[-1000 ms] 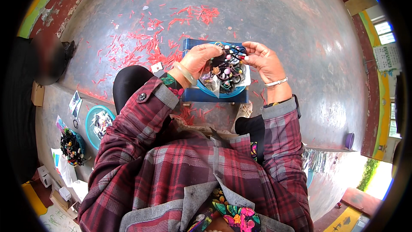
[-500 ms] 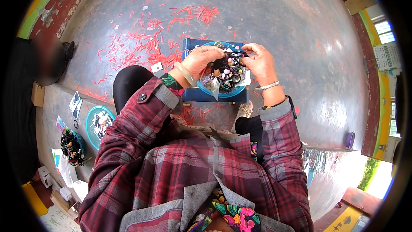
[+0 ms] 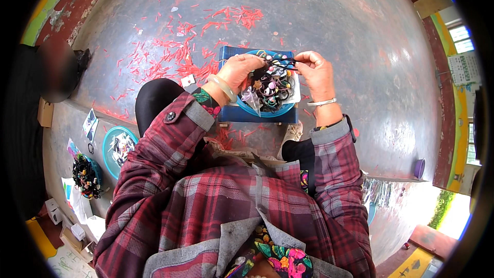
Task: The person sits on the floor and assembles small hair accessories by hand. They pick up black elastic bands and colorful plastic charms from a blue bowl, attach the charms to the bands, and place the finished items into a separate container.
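Between my hands a black elastic hair tie (image 3: 283, 63) is stretched out over a blue basin (image 3: 277, 115). My left hand (image 3: 241, 71) pinches its left end, and my right hand (image 3: 316, 74) pinches the right end with thumb and fingertips. Inside the basin lies a tangled heap of dark hair ties (image 3: 271, 90) with pink, white and yellow beads or charms. A small clear plastic bag (image 3: 252, 101) sits at the heap's near left side. The basin rests on a low dark-blue stool (image 3: 230, 115) in front of me.
Red scraps (image 3: 182, 54) litter the grey floor to the left. At lower left stand a turquoise basin (image 3: 106, 149) of pale pieces and a container of dark hair ties (image 3: 85, 177). A person in black (image 3: 31, 123) is at the far left; a purple pot (image 3: 420, 168) stands right.
The black hair tie between my hands has been drawn out straighter. My right hand has moved slightly right, and more of the heap shows below.
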Demonstrator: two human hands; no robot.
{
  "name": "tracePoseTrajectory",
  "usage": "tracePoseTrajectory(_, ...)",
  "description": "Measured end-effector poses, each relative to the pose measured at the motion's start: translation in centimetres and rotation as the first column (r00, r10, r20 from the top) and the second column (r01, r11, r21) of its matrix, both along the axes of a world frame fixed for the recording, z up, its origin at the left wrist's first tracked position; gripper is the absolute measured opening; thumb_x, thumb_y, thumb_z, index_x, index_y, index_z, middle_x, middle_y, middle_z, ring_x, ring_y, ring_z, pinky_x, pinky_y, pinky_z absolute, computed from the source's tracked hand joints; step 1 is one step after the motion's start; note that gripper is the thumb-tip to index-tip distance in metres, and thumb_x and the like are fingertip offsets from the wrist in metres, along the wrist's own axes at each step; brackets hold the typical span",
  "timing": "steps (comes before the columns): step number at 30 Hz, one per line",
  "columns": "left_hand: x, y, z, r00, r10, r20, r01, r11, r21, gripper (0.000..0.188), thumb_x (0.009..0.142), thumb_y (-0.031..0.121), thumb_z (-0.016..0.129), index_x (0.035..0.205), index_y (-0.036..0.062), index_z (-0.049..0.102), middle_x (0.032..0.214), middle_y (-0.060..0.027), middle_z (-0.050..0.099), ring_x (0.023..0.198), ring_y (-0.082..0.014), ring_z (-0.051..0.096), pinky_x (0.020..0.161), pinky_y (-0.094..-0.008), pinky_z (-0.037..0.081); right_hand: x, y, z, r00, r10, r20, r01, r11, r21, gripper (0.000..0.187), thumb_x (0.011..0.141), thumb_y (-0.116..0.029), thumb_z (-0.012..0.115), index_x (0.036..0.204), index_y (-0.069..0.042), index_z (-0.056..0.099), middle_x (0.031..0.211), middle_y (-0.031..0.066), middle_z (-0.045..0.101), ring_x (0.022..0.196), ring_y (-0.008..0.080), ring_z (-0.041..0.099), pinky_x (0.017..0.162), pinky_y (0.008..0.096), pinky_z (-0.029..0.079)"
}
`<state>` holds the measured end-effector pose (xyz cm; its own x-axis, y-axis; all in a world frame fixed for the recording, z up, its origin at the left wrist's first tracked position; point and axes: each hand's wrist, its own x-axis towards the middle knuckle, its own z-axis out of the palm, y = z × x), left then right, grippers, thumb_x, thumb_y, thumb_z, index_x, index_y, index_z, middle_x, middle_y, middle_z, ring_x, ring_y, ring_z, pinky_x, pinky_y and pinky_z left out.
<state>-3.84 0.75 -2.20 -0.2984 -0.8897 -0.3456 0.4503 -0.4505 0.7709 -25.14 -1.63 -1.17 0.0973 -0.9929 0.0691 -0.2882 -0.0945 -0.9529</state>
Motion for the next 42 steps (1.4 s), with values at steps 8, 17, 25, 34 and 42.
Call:
tracePoseTrajectory(8,0.0,0.1,0.2,0.997,-0.004,0.080,0.006,1.000,-0.022,0.008,0.082,0.008,0.059,0.088,0.0033,0.062,0.079,-0.0032,0.063,0.058,-0.0083,0.058,0.046,-0.0189,0.045,1.3,0.6,1.3,0.992,-0.123,-0.004,0.123,0.992,0.001,0.008,0.072,0.002,0.055,0.076,-0.002,0.060,0.064,0.0018,0.060,0.054,0.0058,0.054,0.051,0.0221,0.045)
tracePoseTrajectory(17,-0.1,0.6,1.5,0.993,0.108,-0.035,-0.109,0.994,-0.007,0.010,0.084,0.012,0.059,0.092,0.0069,0.062,0.079,0.0007,0.062,0.060,-0.0036,0.055,0.046,-0.0160,0.040,0.9,0.9,1.5,0.999,0.038,-0.028,-0.036,0.997,0.065,0.014,0.073,0.003,0.049,0.080,0.000,0.061,0.066,0.0017,0.061,0.057,0.0068,0.054,0.052,0.0207,0.043)
tracePoseTrajectory(25,0.1,0.4,0.7,1.000,0.008,-0.013,-0.008,0.998,-0.065,0.011,0.084,0.012,0.059,0.093,0.0079,0.063,0.081,0.0012,0.063,0.060,-0.0028,0.054,0.046,-0.0152,0.039,2.3,1.5,1.9,0.988,0.141,-0.064,-0.149,0.979,-0.142,0.018,0.073,-0.006,0.065,0.091,-0.005,0.065,0.087,0.0026,0.061,0.075,0.0099,0.057,0.061,0.0224,0.046)
tracePoseTrajectory(34,0.3,0.7,1.0,0.998,-0.061,0.030,0.063,0.995,-0.075,0.010,0.083,0.012,0.059,0.092,0.0086,0.063,0.078,0.0024,0.062,0.055,-0.0019,0.052,0.043,-0.0147,0.036,2.6,1.6,1.2,0.976,0.203,-0.076,-0.205,0.978,-0.024,0.015,0.070,-0.006,0.068,0.084,-0.003,0.063,0.086,0.0033,0.061,0.072,0.0099,0.056,0.062,0.0226,0.045)
tracePoseTrajectory(42,0.1,0.7,1.1,0.998,0.054,-0.034,-0.056,0.996,-0.074,0.009,0.084,0.012,0.059,0.091,0.0090,0.062,0.077,0.0025,0.062,0.055,-0.0024,0.053,0.043,-0.0145,0.036,2.3,1.5,1.0,0.964,0.244,0.103,-0.245,0.969,-0.004,0.008,0.072,-0.005,0.067,0.078,-0.002,0.063,0.088,0.0046,0.062,0.071,0.0093,0.056,0.063,0.0227,0.044)
